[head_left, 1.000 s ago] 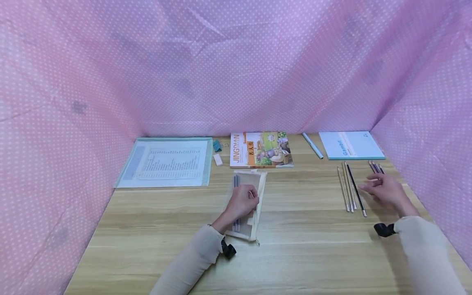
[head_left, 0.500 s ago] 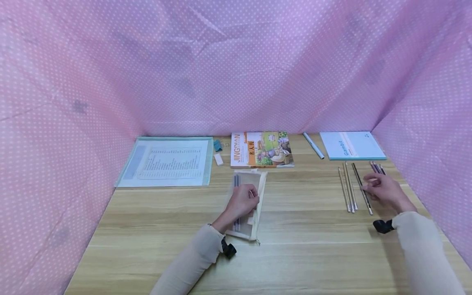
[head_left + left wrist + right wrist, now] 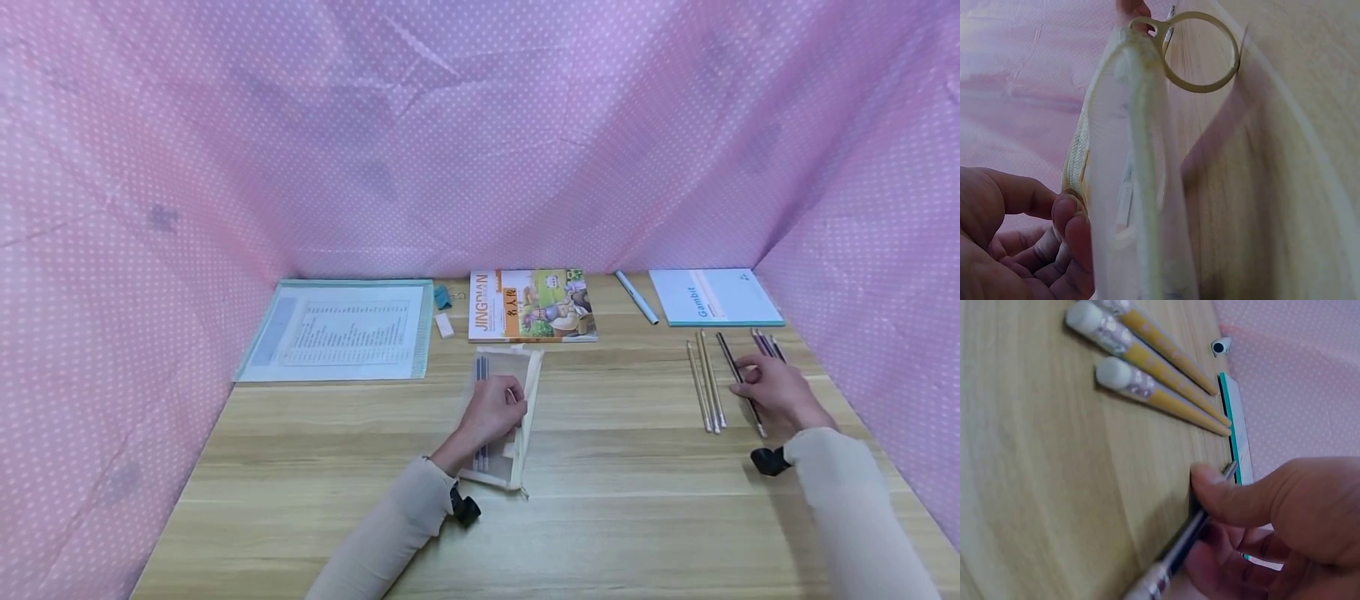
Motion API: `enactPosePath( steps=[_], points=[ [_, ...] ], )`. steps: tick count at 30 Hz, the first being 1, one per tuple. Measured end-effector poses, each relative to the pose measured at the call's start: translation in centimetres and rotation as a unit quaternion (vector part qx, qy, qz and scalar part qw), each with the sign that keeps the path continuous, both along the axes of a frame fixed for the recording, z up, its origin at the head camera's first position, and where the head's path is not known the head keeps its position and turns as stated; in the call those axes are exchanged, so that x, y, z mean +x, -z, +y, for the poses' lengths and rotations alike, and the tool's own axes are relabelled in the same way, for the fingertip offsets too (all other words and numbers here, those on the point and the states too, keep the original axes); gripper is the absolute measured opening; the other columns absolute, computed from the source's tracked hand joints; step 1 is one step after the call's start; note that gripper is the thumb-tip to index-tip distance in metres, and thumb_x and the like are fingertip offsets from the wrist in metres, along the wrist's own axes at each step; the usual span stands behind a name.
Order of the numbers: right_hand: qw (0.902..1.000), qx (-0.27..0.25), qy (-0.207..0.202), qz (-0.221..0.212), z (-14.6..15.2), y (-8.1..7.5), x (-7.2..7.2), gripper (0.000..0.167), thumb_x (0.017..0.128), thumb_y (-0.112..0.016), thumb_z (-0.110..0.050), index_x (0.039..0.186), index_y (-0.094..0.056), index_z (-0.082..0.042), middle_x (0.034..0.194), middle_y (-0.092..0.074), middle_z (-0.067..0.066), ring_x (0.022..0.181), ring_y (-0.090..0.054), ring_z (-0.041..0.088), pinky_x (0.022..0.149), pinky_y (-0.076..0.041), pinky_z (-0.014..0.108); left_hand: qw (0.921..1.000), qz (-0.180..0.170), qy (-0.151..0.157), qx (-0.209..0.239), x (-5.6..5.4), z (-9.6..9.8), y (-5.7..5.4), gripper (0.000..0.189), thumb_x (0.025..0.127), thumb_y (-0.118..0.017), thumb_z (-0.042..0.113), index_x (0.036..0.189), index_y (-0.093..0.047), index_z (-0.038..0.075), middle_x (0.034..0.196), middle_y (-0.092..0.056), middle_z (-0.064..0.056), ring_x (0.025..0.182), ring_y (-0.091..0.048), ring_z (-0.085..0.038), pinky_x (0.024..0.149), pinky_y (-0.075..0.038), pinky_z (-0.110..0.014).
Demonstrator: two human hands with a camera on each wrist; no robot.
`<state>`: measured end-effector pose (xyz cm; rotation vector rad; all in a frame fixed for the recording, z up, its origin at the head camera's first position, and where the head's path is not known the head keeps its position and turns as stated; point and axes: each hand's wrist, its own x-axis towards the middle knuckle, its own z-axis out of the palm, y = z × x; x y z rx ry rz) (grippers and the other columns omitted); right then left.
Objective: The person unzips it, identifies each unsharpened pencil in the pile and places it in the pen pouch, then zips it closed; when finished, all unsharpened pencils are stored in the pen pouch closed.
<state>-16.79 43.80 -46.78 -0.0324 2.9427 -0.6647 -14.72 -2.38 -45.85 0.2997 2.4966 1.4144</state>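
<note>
A see-through mesh pencil pouch (image 3: 508, 362) with a cream zipper edge lies mid-table, several dark pencils (image 3: 482, 367) inside it. My left hand (image 3: 491, 410) pinches the pouch's zipper edge between thumb and fingers, seen close in the left wrist view. A ring-shaped zipper pull (image 3: 1180, 82) sticks out at the pouch's end there. On the right, my right hand (image 3: 780, 392) pinches a black pencil (image 3: 1186, 539) between thumb and fingers, its eraser end pointing toward me. To its left lie 3 yellow pencils (image 3: 708, 379) with white erasers.
Several dark pencils (image 3: 763, 342) lie beyond the right hand. Along the back are a Gambit notebook (image 3: 716, 296), a pale blue pen (image 3: 636, 296), a picture-covered book (image 3: 532, 304), a white eraser (image 3: 444, 325), a blue binder clip (image 3: 442, 296) and a document folder (image 3: 345, 333). Pink dotted cloth surrounds the table.
The black pencil has shifted right, away from the yellow pencils, and my right fingers have closed onto it. My left hand and the pouch have stayed put.
</note>
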Motion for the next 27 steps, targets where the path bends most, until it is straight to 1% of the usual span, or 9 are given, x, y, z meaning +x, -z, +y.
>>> enactPosePath(
  steps=[3, 5, 9, 11, 13, 16, 20, 23, 27],
  points=[
    [1.0000, 0.000, -0.008, 0.000, 0.0, 0.0, -0.1, 0.046, 0.085, -0.071, -0.009, 0.118, -0.053, 0.019, 0.097, -0.067, 0.032, 0.089, -0.065, 0.046, 0.081, -0.051, 0.057, 1.0000, 0.005, 0.000, -0.001, 0.0, 0.0, 0.1, 0.009, 0.089, -0.062, 0.003, 0.081, -0.064, 0.005, 0.057, -0.059, 0.001, 0.043, -0.051, -0.007, 0.039, -0.036, -0.015],
    [0.9999, -0.014, -0.006, -0.008, 0.0, 0.0, 0.0, 0.044, 0.085, -0.070, -0.006, 0.116, -0.052, 0.021, 0.100, -0.065, 0.037, 0.091, -0.064, 0.048, 0.078, -0.054, 0.053, 1.0000, 0.009, 0.000, -0.002, -0.1, 0.0, 0.1, 0.009, 0.089, -0.062, 0.003, 0.080, -0.064, 0.005, 0.056, -0.059, 0.000, 0.043, -0.051, -0.006, 0.039, -0.036, -0.015],
    [0.9962, -0.071, 0.015, -0.049, 0.1, -0.1, 0.3, 0.046, 0.088, -0.065, -0.002, 0.121, -0.045, 0.023, 0.105, -0.059, 0.039, 0.079, -0.065, 0.025, 0.063, -0.056, 0.034, 1.0000, 0.005, -0.001, -0.006, 0.0, 0.1, 0.0, 0.010, 0.090, -0.062, 0.003, 0.080, -0.063, 0.005, 0.056, -0.059, 0.001, 0.043, -0.052, -0.006, 0.039, -0.036, -0.015],
    [0.9911, -0.107, 0.029, -0.073, 0.1, -0.3, 0.5, 0.049, 0.091, -0.062, -0.001, 0.126, -0.039, 0.024, 0.106, -0.056, 0.037, 0.074, -0.061, 0.014, 0.058, -0.055, 0.031, 1.0000, 0.004, -0.001, -0.007, 0.0, 0.1, 0.0, 0.010, 0.090, -0.062, 0.003, 0.080, -0.063, 0.005, 0.056, -0.059, 0.001, 0.043, -0.052, -0.006, 0.039, -0.036, -0.015],
    [0.9853, -0.141, 0.037, -0.090, 0.0, -0.4, 0.6, 0.051, 0.093, -0.059, -0.001, 0.130, -0.034, 0.024, 0.103, -0.056, 0.029, 0.070, -0.056, 0.007, 0.056, -0.054, 0.031, 1.0000, 0.002, -0.001, -0.007, 0.0, 0.1, -0.1, 0.010, 0.090, -0.062, 0.003, 0.081, -0.064, 0.005, 0.057, -0.059, 0.001, 0.043, -0.052, -0.007, 0.039, -0.036, -0.015],
    [0.9749, -0.193, 0.042, -0.102, -0.2, -0.6, 0.8, 0.054, 0.096, -0.056, -0.001, 0.135, -0.028, 0.024, 0.098, -0.060, 0.007, 0.070, -0.057, 0.002, 0.059, -0.055, 0.029, 1.0000, 0.004, -0.001, -0.006, 0.0, 0.0, -0.1, 0.009, 0.090, -0.062, 0.003, 0.081, -0.064, 0.005, 0.057, -0.059, 0.001, 0.043, -0.052, -0.007, 0.039, -0.037, -0.015],
    [0.9482, -0.294, 0.039, -0.115, -0.9, -0.9, 0.9, 0.049, 0.098, -0.054, -0.001, 0.135, -0.031, 0.021, 0.092, -0.063, -0.016, 0.077, -0.064, -0.002, 0.066, -0.059, 0.027, 1.0000, 0.006, 0.000, -0.002, 0.0, 0.0, -0.1, 0.009, 0.089, -0.062, 0.002, 0.081, -0.064, 0.004, 0.057, -0.059, 0.001, 0.043, -0.052, -0.006, 0.039, -0.037, -0.015],
    [0.9178, -0.374, 0.034, -0.129, -1.6, -1.1, 1.0, 0.037, 0.099, -0.052, 0.001, 0.132, -0.039, 0.012, 0.092, -0.066, -0.020, 0.081, -0.068, 0.001, 0.068, -0.061, 0.027, 1.0000, 0.007, 0.001, -0.003, -0.1, -0.1, -0.2, 0.009, 0.090, -0.062, 0.003, 0.081, -0.064, 0.004, 0.057, -0.058, 0.001, 0.043, -0.052, -0.006, 0.039, -0.037, -0.015],
    [0.8939, -0.424, 0.022, -0.143, -2.9, -1.4, 1.2, 0.038, 0.099, -0.052, 0.001, 0.134, -0.039, 0.005, 0.096, -0.068, -0.018, 0.085, -0.068, 0.001, 0.069, -0.060, 0.027, 0.9999, 0.011, 0.001, -0.003, -0.1, -0.1, -0.1, 0.009, 0.089, -0.062, 0.003, 0.081, -0.064, 0.004, 0.056, -0.058, 0.001, 0.042, -0.052, -0.006, 0.039, -0.037, -0.015]
  ],
)
